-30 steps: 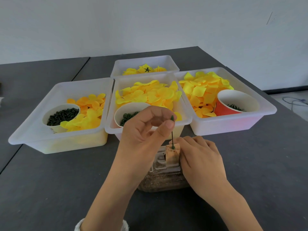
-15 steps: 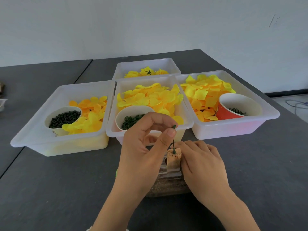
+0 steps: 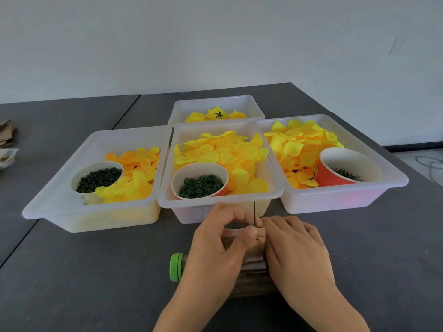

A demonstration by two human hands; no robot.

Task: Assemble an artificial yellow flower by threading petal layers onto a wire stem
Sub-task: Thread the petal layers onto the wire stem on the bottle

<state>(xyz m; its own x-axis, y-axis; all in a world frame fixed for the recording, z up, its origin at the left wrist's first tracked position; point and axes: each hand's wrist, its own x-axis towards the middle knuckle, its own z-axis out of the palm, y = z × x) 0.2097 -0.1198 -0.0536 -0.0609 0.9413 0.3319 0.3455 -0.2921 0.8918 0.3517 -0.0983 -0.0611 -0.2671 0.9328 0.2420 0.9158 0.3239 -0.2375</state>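
1. Two hands meet over a small cork block point(image 3: 260, 236) at the near edge of the table point(image 3: 96, 271).
2. A thin green wire point(image 3: 254, 213) stands upright from the block, right in front of the middle bin point(image 3: 219, 202).
3. Left hand point(image 3: 215, 250): grip closed on the wire's base, thumb and forefinger pinching it just above the block.
4. Right hand point(image 3: 297, 252): fingers curled against the block's right side, holding it.
5. Under both hands lies a bottle on its side, its green cap point(image 3: 176, 267) pointing left.
6. Four white bins hold yellow petals point(image 3: 223, 149): the left bin point(image 3: 91, 212), the middle one, the right bin point(image 3: 345, 197) and a smaller back bin point(image 3: 215, 104).
7. Each front bin holds a cup of dark green parts; the middle cup point(image 3: 199, 180) holds small rings.
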